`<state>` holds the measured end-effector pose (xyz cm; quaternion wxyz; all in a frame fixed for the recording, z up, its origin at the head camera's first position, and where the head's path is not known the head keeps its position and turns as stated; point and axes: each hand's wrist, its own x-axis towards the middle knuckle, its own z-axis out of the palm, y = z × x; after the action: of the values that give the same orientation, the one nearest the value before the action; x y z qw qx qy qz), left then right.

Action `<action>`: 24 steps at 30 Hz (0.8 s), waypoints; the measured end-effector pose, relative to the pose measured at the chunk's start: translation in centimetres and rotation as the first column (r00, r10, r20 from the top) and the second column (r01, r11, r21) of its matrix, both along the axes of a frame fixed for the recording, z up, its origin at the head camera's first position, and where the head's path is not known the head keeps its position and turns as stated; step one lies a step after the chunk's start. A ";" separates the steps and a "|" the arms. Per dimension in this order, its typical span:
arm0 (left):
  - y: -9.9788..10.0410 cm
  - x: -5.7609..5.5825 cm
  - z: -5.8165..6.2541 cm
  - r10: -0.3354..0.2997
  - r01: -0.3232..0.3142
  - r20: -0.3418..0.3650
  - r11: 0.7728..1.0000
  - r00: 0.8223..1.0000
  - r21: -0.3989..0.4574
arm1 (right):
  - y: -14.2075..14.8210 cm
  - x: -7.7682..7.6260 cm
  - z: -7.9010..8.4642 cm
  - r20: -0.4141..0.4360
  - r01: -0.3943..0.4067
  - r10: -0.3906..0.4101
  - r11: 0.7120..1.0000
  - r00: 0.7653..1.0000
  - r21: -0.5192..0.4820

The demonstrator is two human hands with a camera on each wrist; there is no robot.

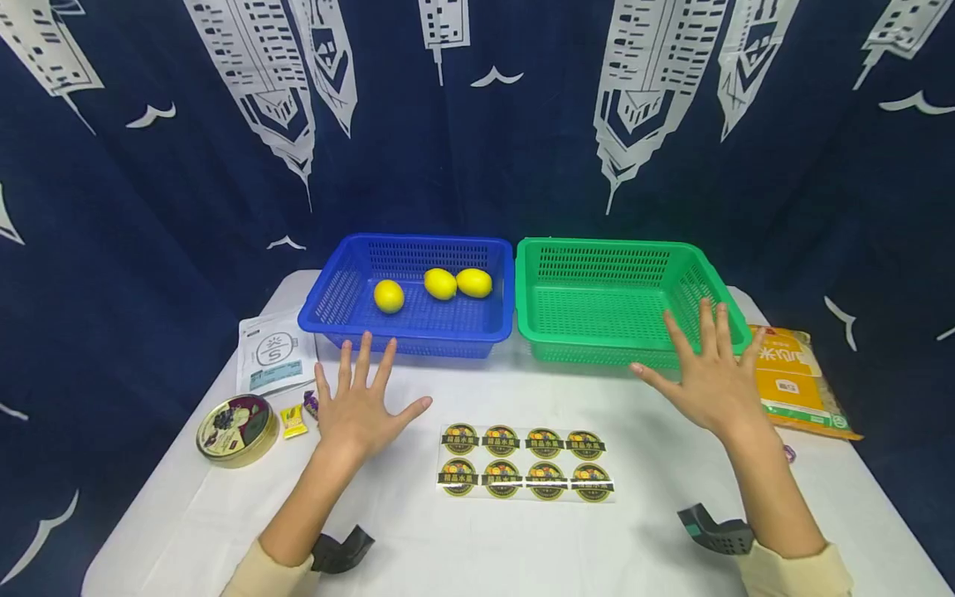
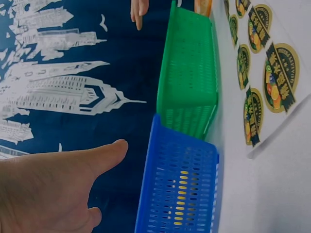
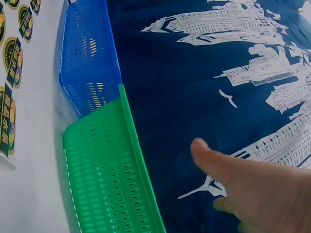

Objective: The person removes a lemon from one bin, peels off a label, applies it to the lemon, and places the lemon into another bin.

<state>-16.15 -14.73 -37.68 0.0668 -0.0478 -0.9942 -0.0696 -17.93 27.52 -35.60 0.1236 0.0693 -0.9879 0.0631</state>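
Both hands hover above the table with fingers spread, holding nothing. The left hand point(image 1: 356, 414) is in front of the blue basket point(image 1: 406, 338), near a small purple-wrapped candy point(image 1: 310, 404) it partly covers. Three lemons point(image 1: 389, 296) lie inside that basket. The right hand point(image 1: 712, 385) reaches up over the front right corner of the green basket point(image 1: 597, 310), which holds nothing. Between the hands lies a sheet of round fruit stickers point(image 1: 525, 463). In the wrist views, the left thumb point(image 2: 109, 156) and right thumb point(image 3: 210, 158) stick out beside the baskets.
At the left are a white pouch point(image 1: 274, 351), a round tin point(image 1: 237, 429) and a yellow-wrapped candy point(image 1: 293, 421). An orange bag of grain point(image 1: 798, 381) lies at the right edge, with a small purple item point(image 1: 788, 453) by the right forearm. A dark printed curtain point(image 1: 477, 157) hangs behind.
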 end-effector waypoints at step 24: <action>-0.7 -1.0 0.0 0.035 0.018 -0.219 0.972 0.975 0.235 | -3.9 -2.0 1.8 -0.183 -0.162 0.124 0.964 0.975 -0.210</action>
<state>-17.19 -15.45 -37.67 0.1825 -0.0425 -0.9655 -0.1809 -19.96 23.66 -33.77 0.2088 0.1315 -0.9528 0.1767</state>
